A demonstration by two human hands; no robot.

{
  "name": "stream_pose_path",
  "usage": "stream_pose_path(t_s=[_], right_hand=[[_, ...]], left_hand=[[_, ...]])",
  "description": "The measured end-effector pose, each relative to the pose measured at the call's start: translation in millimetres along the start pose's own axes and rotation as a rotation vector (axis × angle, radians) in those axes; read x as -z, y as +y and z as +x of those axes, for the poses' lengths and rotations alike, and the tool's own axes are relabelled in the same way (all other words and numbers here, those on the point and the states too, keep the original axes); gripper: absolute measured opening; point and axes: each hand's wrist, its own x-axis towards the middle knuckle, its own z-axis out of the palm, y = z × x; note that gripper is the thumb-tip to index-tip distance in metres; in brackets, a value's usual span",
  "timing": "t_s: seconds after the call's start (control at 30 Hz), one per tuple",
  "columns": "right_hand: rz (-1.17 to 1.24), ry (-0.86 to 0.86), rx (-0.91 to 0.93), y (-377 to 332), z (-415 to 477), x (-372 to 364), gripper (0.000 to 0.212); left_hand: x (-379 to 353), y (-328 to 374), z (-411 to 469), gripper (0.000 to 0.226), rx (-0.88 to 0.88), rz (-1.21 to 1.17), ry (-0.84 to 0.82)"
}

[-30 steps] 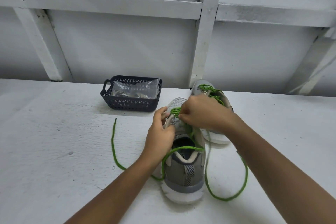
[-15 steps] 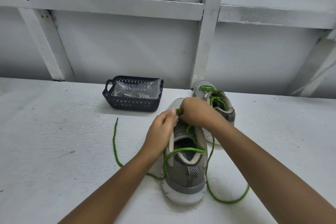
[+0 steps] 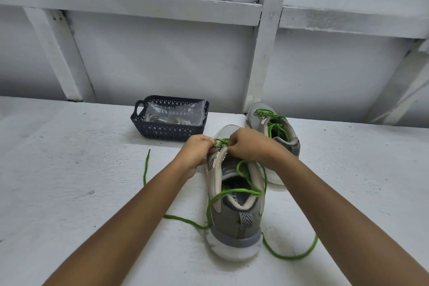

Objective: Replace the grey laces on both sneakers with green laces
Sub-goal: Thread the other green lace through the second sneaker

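A grey sneaker [image 3: 236, 216] stands heel toward me on the white table. A green lace [image 3: 234, 193] is threaded near its toe and trails loose on both sides. My left hand [image 3: 197, 151] pinches the lace at the left eyelet flap. My right hand [image 3: 248, 146] pinches the lace just right of it, over the tongue. A second grey sneaker [image 3: 278, 127] with a green lace [image 3: 274, 123] through it stands behind, partly hidden by my right hand.
A dark plastic basket [image 3: 169, 127] holding a clear bag stands behind the hands on the left. A white framed wall [image 3: 262, 53] rises at the table's back edge. The lace's loose ends lie on the table [image 3: 69, 193] left and right of the near sneaker.
Both hands have shifted slightly toward the toe of the near sneaker and drawn closer together at the lace. The view has tilted a little, showing more of the rear sneaker.
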Motion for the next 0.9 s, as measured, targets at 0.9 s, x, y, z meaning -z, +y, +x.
stream_pose_path(t_s=[0.9], right_hand=[[0.106, -0.059, 0.217, 12.2, -45.1, 22.4, 0.015]], left_hand=[[-19.2, -21.6, -48.9, 0.050, -0.271, 0.242, 0.120]])
